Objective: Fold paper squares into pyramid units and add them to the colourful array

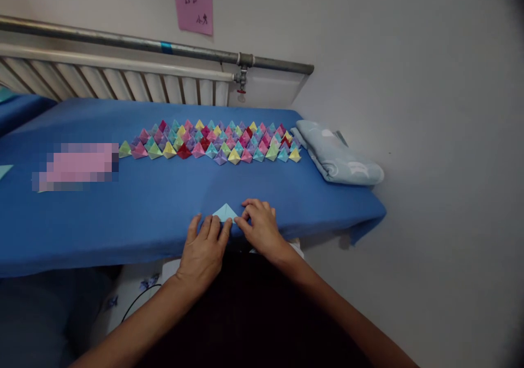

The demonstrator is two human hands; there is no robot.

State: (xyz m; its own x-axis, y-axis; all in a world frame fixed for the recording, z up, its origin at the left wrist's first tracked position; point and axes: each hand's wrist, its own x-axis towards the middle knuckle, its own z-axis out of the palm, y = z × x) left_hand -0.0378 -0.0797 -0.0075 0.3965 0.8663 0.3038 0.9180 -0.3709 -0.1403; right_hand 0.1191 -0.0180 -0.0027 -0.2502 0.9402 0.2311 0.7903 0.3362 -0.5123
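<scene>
A light blue sheet of paper folded into a triangle [225,212] lies near the front edge of the blue-covered bed, its point facing away from me. My left hand [204,248] rests over the paper's lower left part, fingers spread and fingertips pressing along its near edge. At the right corner of the triangle is the thumb of my right hand [262,226]. That hand's other fingers are bent and stand apart from the thumb, just above the sheet. Behind the paper, several rows of small folded paper pieces [233,156] in many colours stand packed together.
A folded pale blue blanket [344,155] lies at the right end of the bed [155,209]. To the left is a blurred-out pink patch [82,163]. A radiator [110,81] and a metal pipe [196,51] run along the wall, where a pink note [193,5] hangs.
</scene>
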